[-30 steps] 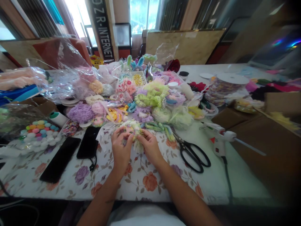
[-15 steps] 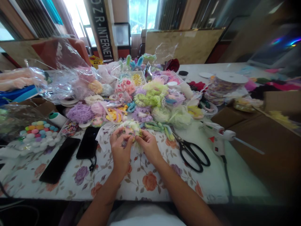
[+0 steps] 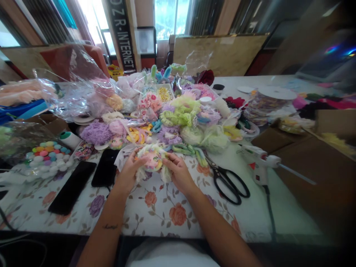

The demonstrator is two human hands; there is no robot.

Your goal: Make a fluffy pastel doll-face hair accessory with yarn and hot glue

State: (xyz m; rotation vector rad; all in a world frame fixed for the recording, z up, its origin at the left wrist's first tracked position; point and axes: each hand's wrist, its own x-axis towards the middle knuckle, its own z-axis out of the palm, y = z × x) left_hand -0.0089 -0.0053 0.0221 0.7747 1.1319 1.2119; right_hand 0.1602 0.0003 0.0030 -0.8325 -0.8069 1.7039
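Observation:
Between my two hands is a doll head (image 3: 152,160) with a painted face, green eyes and pale fluffy yarn hair hanging down at both sides. My left hand (image 3: 132,167) grips its left side, the thumb lying across the face. On the other side my right hand (image 3: 175,167) pinches the edge near the hair, fingers bent. Just behind the head lie a white cloth piece (image 3: 122,155) and a green-blue fuzzy strip (image 3: 186,149). A second doll face (image 3: 116,142) sits further back on the left.
Black scissors (image 3: 228,182) and a white glue gun (image 3: 260,167) lie to the right, by a cardboard box (image 3: 303,163). Two black phones (image 3: 72,188) are at the left, near a bag of pompoms (image 3: 47,155). Yarn and trims (image 3: 180,111) pile up behind.
My left hand has shifted from pinching at the front of the face to the left side of the doll head. The face now shows more fully, and both hands are further apart.

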